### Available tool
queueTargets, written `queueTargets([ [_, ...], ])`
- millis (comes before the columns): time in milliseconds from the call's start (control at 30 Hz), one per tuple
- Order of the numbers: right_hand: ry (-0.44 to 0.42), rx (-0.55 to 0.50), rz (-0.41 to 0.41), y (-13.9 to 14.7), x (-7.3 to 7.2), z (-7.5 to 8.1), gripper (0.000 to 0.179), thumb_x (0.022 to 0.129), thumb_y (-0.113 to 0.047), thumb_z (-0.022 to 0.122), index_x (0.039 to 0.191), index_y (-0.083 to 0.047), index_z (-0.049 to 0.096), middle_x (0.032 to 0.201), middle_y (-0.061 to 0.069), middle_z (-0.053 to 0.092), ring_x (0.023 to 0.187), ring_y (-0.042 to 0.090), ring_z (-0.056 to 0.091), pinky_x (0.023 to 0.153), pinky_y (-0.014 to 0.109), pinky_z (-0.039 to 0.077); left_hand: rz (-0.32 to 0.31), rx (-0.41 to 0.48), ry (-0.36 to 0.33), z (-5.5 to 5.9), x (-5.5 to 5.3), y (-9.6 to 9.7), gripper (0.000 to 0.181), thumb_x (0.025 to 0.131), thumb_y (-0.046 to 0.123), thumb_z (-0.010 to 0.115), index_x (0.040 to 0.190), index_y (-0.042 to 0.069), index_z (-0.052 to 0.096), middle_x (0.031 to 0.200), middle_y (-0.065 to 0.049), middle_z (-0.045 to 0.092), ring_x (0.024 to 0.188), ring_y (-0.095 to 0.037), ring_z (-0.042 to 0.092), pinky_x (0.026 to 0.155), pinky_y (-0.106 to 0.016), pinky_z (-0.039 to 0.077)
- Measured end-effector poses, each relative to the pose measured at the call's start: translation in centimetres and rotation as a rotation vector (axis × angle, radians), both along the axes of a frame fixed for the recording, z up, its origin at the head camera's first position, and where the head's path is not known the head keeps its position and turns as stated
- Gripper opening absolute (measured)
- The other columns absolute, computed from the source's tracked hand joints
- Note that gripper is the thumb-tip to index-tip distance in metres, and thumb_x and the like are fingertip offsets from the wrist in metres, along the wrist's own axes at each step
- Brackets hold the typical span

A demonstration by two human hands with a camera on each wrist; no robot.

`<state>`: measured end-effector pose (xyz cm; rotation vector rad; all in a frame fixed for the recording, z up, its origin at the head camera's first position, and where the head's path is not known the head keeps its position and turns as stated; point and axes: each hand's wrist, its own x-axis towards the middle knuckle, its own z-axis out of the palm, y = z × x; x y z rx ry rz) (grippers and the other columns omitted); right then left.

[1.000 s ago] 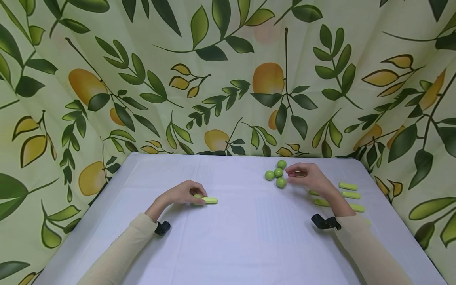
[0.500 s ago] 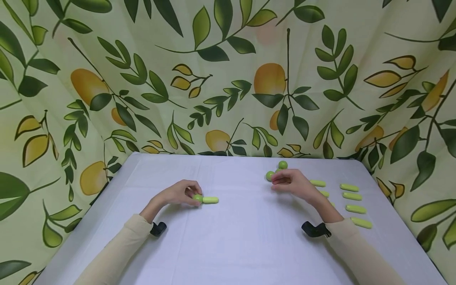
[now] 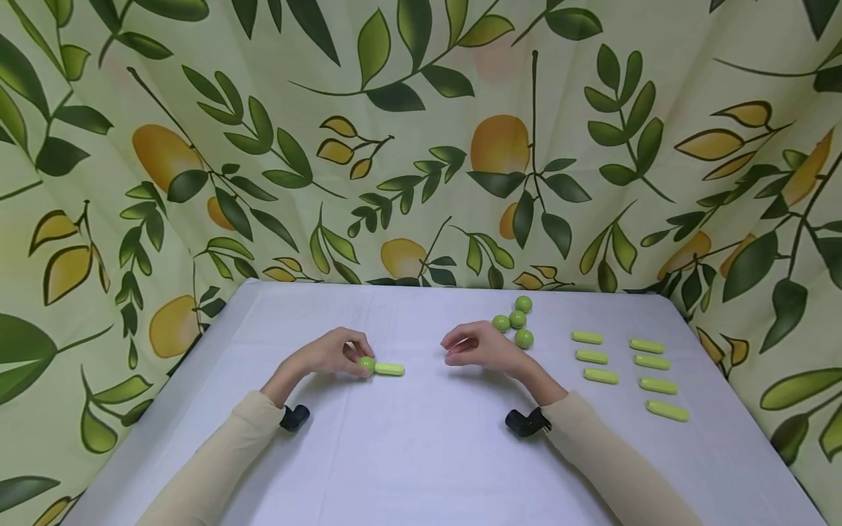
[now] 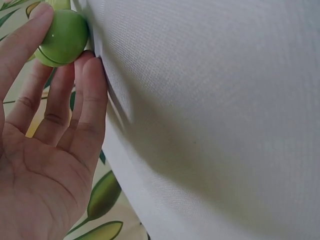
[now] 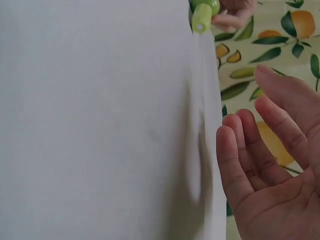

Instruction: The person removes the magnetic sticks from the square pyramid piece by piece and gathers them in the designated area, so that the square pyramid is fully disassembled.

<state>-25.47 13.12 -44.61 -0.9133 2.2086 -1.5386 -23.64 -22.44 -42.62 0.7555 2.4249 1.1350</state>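
Observation:
Between thumb and fingertips, my left hand (image 3: pixel 329 353) pinches a glossy green ball (image 4: pixel 64 39), low over the table at left of centre. A short pale-green stick (image 3: pixel 390 370) lies against the ball's right side, end on. In the right wrist view the free end of this stick (image 5: pixel 202 20) shows a small pale hole. My right hand (image 3: pixel 483 345) hovers over the middle of the table, holding nothing. Its fingers are loosely bent and the thumb stands apart from them, pointing toward the ball and stick.
Several loose green balls (image 3: pixel 517 319) sit in a cluster just behind my right hand. To the right, several pale-green sticks (image 3: pixel 601 376) lie in two columns. A white cloth (image 3: pixel 421 453) covers the table, and a leaf-patterned curtain (image 3: pixel 421 146) hangs behind its far edge.
My right hand has moved left, from beside the ball cluster, past its front, to the table's middle. My left hand stays nearly in place, its thumb now on the ball.

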Motion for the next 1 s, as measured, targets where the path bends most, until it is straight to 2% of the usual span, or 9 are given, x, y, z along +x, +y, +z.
queueTargets([
  [267,0.005,-0.013,0.062,-4.6,-0.5,-0.3,0.031,0.084,-0.004,0.084,0.112,0.006,0.071,0.108,0.020,0.069,0.092,0.024,0.068,0.084,0.031,0.057,0.014,-0.008,-0.012,0.2,-0.2,0.2,0.020,0.081,0.001,0.085,0.096,0.003,0.072,0.094,-0.003,0.066,0.083,-0.020,0.062,0.078,-0.029,0.054],
  [467,0.006,-0.010,0.102,-7.3,-0.5,-0.9,0.029,0.084,-0.001,0.083,0.109,0.007,0.071,0.104,0.017,0.070,0.088,0.017,0.067,0.083,0.029,0.056,0.003,0.000,-0.014,0.2,-0.2,0.5,0.019,0.082,0.001,0.085,0.097,0.002,0.072,0.095,-0.004,0.067,0.086,-0.020,0.063,0.082,-0.032,0.056],
  [767,0.024,0.040,0.134,-9.9,0.0,-1.0,0.027,0.078,0.004,0.086,0.103,0.003,0.074,0.097,0.008,0.071,0.083,0.014,0.065,0.078,0.025,0.056,-0.020,0.042,-0.021,0.1,-0.1,0.4,0.019,0.083,-0.001,0.084,0.097,-0.001,0.070,0.097,-0.006,0.068,0.091,-0.024,0.066,0.088,-0.041,0.056],
  [1000,0.029,0.064,0.138,-10.4,0.1,-0.8,0.024,0.079,0.011,0.082,0.100,0.001,0.076,0.091,0.003,0.072,0.079,0.011,0.064,0.075,0.024,0.055,-0.025,0.044,-0.021,0.2,0.0,0.1,0.019,0.083,-0.001,0.083,0.097,-0.001,0.070,0.098,-0.007,0.068,0.092,-0.024,0.067,0.088,-0.042,0.056],
])
